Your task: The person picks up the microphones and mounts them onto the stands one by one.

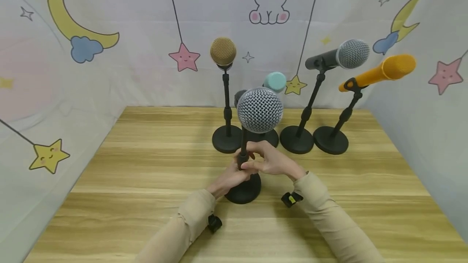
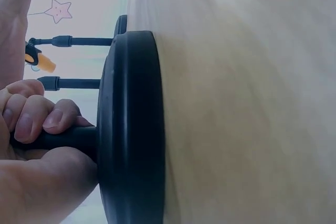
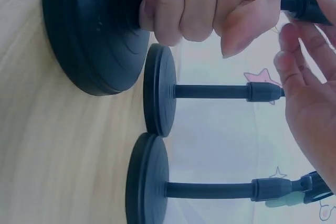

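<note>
A microphone with a silver mesh head sits atop a black desk stand, whose round base rests on the wooden table. My left hand grips the stand's lower pole just above the base, its fingers wrapped round it. Higher up, my right hand has thumb and fingers about the black collar of the pole. From the right wrist view, the right fingers curve loosely beside that collar. The microphone's head hides part of the pole in the head view.
Behind stand a gold microphone, a teal one, a grey-and-black one and an orange one, each on a black stand. Their round bases line the back of the table. Printed cloth hangs around it.
</note>
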`<state>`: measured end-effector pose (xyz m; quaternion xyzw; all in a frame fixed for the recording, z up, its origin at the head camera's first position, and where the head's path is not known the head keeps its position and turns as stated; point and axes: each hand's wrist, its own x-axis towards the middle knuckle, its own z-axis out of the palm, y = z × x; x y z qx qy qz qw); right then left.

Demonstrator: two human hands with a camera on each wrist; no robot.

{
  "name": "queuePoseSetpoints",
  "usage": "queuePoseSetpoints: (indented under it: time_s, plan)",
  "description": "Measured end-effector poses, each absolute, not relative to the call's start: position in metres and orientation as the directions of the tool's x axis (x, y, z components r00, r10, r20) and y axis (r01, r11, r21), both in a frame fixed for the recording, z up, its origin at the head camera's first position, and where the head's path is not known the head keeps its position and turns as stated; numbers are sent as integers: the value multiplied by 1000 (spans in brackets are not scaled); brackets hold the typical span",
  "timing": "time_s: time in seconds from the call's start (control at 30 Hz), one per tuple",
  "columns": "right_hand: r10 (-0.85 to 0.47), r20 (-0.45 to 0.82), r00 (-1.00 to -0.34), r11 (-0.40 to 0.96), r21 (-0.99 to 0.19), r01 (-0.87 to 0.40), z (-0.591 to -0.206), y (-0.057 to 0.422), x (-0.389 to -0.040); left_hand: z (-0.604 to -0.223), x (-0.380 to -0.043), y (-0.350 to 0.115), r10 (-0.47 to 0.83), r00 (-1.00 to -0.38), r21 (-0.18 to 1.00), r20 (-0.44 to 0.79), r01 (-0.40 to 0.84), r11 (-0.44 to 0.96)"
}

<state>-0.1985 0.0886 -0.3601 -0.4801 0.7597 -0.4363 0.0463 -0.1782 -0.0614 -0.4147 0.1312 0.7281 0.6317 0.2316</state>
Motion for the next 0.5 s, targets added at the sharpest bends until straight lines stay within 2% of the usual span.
queuePoseSetpoints:
  time_s: [0.23,0.43,0.5]
  plan:
    - [-608,509,-610,125,-697,-706,-376,84,-191,-417,-178,-64,489,-859,978,-150,-57,200]
    - [-471,409,-782,332,-739,-586,-398,89,-196,-417,-176,-65,501,-859,986,-104,-23,166]
    - [-458,382,-803,367,-741,-562,-401,90,-198,-417,-176,-64,503,-859,987,-97,-19,158]
